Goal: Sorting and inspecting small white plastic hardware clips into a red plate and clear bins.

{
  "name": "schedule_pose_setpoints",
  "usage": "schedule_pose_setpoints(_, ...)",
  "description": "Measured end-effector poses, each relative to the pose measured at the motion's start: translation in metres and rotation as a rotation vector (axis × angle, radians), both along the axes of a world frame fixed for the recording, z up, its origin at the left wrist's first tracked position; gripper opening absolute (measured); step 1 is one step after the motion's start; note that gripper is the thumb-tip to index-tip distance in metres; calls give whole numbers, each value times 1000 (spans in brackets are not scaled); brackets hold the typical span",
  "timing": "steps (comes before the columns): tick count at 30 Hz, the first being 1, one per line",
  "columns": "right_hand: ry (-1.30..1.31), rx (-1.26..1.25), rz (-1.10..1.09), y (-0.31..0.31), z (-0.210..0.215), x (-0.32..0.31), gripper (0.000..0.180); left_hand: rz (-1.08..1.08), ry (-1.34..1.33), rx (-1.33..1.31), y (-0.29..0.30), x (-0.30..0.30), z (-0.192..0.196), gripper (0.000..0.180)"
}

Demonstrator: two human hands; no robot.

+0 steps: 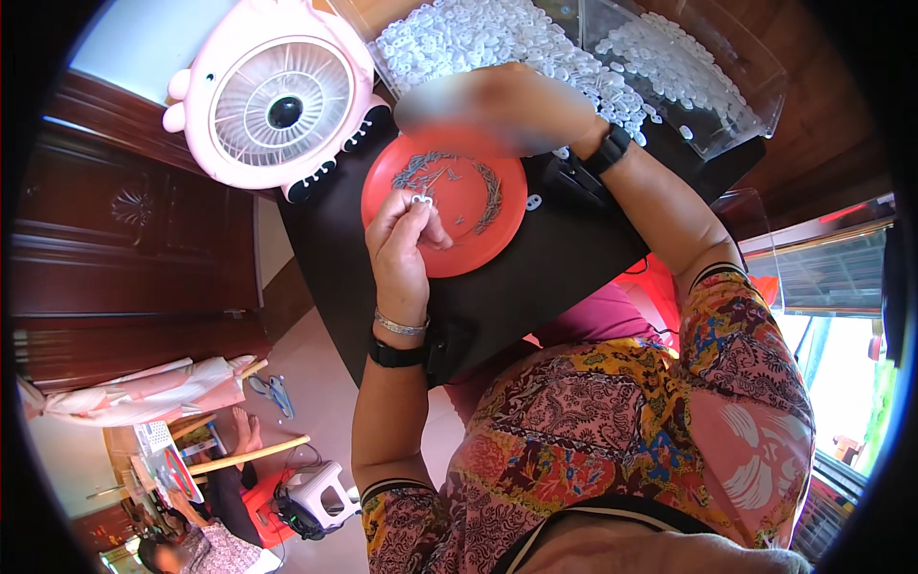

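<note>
White piece pinched by left hand over red plate; right hand blurred, far, grip unclear. Likely picking parts; next needs precision.

Black table with red plate, pink fan, clear bin and loose white piece on top

Multicoloured floral top, black-trimmed sleeves, black wristbands, silvery bracelet

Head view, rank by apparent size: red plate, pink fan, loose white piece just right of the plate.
1. Pink fan
2. Red plate, partly hidden by the left hand
3. Loose white piece, tiny
</note>
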State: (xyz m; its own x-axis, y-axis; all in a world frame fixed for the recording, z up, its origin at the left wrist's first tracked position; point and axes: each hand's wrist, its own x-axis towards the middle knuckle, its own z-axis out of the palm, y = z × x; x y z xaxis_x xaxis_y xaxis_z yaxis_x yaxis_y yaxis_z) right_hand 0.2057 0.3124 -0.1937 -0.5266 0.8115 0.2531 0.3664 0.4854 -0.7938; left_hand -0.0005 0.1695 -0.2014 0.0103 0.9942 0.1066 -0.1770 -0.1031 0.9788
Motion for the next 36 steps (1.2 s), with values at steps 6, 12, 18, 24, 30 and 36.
schedule_pose_setpoints(6,366,-517,411,-47,3,-32,13,9,-35,5,0,3,1,18)
schedule_pose_setpoints(12,348,-418,372,-65,-2,-41,15,-12,-125,67,2,-3,-3,19)
schedule_pose_setpoints(18,253,72,375,-69,5,-38,14,6,-179,63,4,-1,-5,18)
schedule_pose_setpoints(24,413,-552,254,-59,0,-37,16,64,-31,72,3,-2,-6,17)
schedule_pose_setpoints(30,515,-665,218,-61,1,-39,17,91,10,-27,1,5,-5,13)
schedule_pose_setpoints(36,496,-624,233,-61,1,-38,16,117,92,-48,2,6,-4,17)
